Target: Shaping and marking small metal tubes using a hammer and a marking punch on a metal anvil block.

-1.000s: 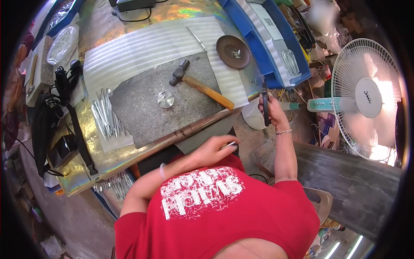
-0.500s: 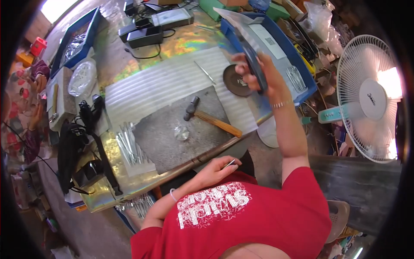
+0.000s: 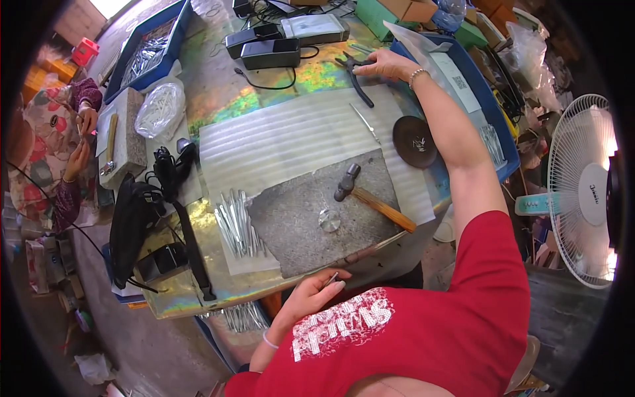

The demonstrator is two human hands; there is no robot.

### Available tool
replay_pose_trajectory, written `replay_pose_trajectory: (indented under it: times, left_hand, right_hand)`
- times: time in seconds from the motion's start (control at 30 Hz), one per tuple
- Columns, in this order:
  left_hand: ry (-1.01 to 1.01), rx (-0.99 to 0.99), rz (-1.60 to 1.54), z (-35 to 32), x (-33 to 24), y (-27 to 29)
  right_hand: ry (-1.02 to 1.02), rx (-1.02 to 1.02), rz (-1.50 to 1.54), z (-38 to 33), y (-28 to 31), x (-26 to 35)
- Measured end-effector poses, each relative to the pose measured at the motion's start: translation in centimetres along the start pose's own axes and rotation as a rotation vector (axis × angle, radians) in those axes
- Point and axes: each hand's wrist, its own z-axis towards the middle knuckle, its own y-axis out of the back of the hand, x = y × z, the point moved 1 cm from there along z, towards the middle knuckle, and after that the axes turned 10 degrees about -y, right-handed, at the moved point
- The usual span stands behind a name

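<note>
My right hand (image 3: pixel 390 64) reaches far across the table and rests on the handles of black pliers (image 3: pixel 358 83), which lie on the shiny tabletop beside a blue tray (image 3: pixel 495 126). My left hand (image 3: pixel 309 298) stays at the near table edge, pinching a small metal piece (image 3: pixel 333 278) between its fingertips. Between the hands lies a grey stone slab (image 3: pixel 297 221) with a wooden-handled hammer (image 3: pixel 370 196) and a small round shiny piece (image 3: pixel 329 220) on it.
A pile of thin metal strips (image 3: pixel 237 223) lies left of the slab. A dark round disc (image 3: pixel 415 141) and a thin rod (image 3: pixel 365 123) lie on white sheeting. A black bag (image 3: pixel 135 225), another person (image 3: pixel 56 152) and a fan (image 3: pixel 585 192) flank the table.
My right hand has carried the pliers from near my body, up over the table, and down onto the tabletop by the blue tray. The left hand has stayed at the near edge.
</note>
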Motion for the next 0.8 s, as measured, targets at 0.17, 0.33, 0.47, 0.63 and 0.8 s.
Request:
replay_pose_trajectory:
  times: [0.17, 0.33, 0.47, 0.63, 0.8]
  left_hand:
    - [-0.048, 0.009, 0.075, 0.2, -0.1, 0.1]
    - [-0.1, -0.057, 0.017, -0.6, -1.6, -0.2]
    - [-0.147, -0.181, -0.11, -2.7, -3.2, 1.2]
    - [-0.513, -0.304, 0.126, -2.3, -6.5, 1.8]
    - [-0.824, -0.531, 0.414, 0.2, -8.9, 1.6]
  right_hand:
    - [0.279, -0.209, -0.179, 3.3, 0.1, -1.4]
    - [0.533, -0.549, -0.269, -3.5, -1.9, -0.6]
    - [0.666, -0.191, 0.112, -20.8, -6.0, 1.8]
    - [0.596, -0.398, -0.302, -29.0, -11.7, 1.1]
    - [0.361, -0.233, -0.047, -28.4, -10.9, 0.0]
